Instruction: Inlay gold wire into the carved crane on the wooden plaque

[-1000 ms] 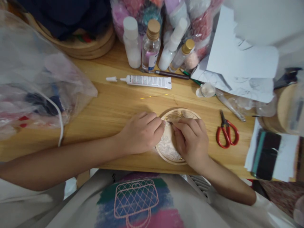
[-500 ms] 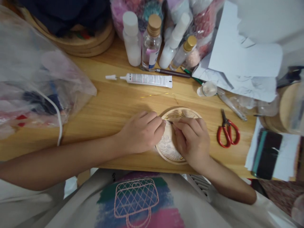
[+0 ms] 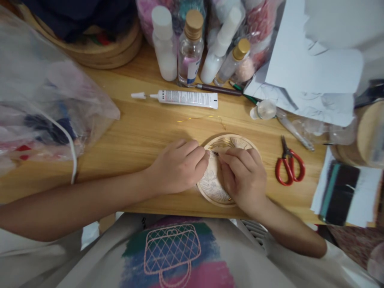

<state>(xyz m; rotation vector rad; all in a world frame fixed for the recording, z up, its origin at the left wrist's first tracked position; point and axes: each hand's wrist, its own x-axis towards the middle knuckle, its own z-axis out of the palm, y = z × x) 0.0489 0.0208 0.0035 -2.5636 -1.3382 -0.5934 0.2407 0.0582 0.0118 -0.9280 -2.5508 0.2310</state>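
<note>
A round wooden disc (image 3: 213, 184) with a pale line pattern lies near the table's front edge. My left hand (image 3: 177, 166) rests on the disc's left rim, its fingers curled and pinched at a point on the pattern. My right hand (image 3: 243, 176) covers the disc's right half, fingers closed on a thin dark pointed tool (image 3: 215, 153) whose tip meets my left fingertips. What the left fingers pinch is too small to make out.
Red scissors (image 3: 289, 168) lie right of the disc. A glue tube (image 3: 183, 98), a thin gold wire (image 3: 199, 118), several bottles (image 3: 192, 48) and a brush (image 3: 219, 90) sit behind. A plastic bag (image 3: 45, 104) fills the left; papers (image 3: 306, 76) lie at the right.
Both hands stay in place on the disc. The view has shifted slightly, so the things on the table sit a little higher in frame.
</note>
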